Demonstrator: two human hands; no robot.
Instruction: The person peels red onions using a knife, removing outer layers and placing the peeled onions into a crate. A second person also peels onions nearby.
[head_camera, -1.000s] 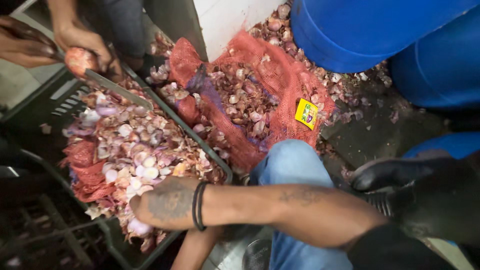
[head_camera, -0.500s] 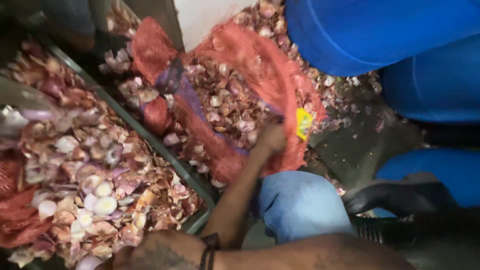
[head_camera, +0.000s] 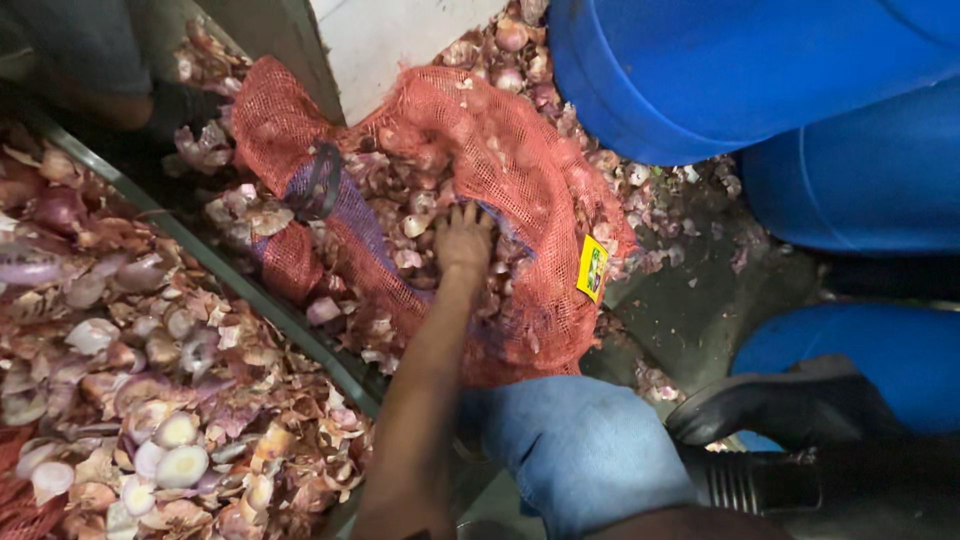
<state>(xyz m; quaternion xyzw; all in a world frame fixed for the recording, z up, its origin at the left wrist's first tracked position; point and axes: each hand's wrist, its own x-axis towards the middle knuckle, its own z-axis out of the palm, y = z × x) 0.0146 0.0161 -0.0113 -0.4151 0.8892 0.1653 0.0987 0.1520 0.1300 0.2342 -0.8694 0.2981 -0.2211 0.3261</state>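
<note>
My left hand (head_camera: 465, 240) reaches out over my blue-jeaned knee (head_camera: 580, 450) into the open mouth of a red mesh sack (head_camera: 540, 170) on the floor. Its fingers are dug in among the small onions and loose skins (head_camera: 400, 215) inside, so what they grip is hidden. A yellow tag (head_camera: 592, 268) hangs on the sack's right side. My right hand is out of frame; only a dark strip of forearm (head_camera: 690, 522) shows at the bottom edge.
A dark crate with a green rim (head_camera: 250, 290) at left holds onion skins and peeled onions (head_camera: 170, 450). Blue drums (head_camera: 760, 70) stand at right, a white pillar (head_camera: 400, 40) behind the sack. A black boot (head_camera: 790, 410) is lower right. Another person (head_camera: 80, 50) sits at top left.
My view has swung right and closed in on the sack. My left hand has gone further into the sack's mouth. My tattooed right hand has dropped out of view.
</note>
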